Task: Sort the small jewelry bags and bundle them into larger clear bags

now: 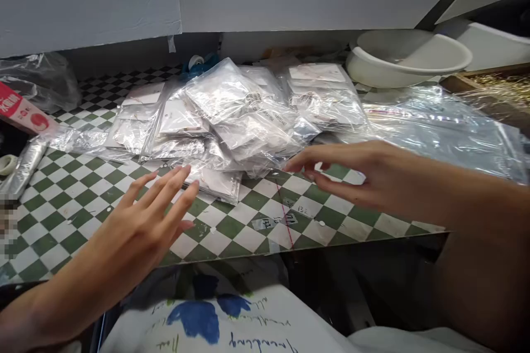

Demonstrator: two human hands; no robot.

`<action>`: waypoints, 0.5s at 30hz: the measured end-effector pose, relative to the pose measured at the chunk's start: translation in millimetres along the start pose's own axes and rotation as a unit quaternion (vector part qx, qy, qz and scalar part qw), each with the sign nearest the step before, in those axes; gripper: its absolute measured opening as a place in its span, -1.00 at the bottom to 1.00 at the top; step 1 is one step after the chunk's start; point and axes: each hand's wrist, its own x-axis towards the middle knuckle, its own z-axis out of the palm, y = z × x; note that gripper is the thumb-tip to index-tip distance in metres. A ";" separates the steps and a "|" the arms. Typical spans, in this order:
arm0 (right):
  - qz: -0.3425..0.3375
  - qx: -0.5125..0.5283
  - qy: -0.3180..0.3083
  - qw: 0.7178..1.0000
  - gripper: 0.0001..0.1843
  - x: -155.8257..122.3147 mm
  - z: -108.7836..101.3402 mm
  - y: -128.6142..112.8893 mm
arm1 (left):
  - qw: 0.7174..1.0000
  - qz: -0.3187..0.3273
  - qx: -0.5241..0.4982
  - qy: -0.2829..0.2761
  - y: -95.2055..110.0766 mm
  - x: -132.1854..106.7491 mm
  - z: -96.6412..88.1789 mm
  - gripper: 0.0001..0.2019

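A heap of small clear plastic bags with white cards inside lies on the green-and-white checkered table. My left hand hovers over the table just in front of the heap, fingers stretched out together, holding nothing. My right hand reaches in from the right, palm down, fingers spread, its fingertips at the near edge of the heap. Nothing is in it.
White basins stand at the back right beside a wooden tray of gold bits. Large clear plastic sheets lie at the right. A red box and a tape roll sit at the left. Grey wall behind.
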 end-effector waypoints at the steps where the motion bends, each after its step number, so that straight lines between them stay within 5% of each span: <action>1: 0.001 -0.004 -0.003 1.000 -0.74 -3.1 5.9 2.9 | 1.000 0.010 0.011 0.007 -0.4 8.3 0.9 -0.55; 7: -0.050 -0.132 0.047 0.989 -0.56 -20.7 47.0 10.9 | 0.996 0.088 0.016 -0.004 -1.0 50.0 20.1 -0.55; 15: -0.087 -0.136 0.136 0.977 -0.64 -60.5 66.3 9.5 | 0.997 0.082 -0.007 0.003 -13.6 49.0 30.0 -0.57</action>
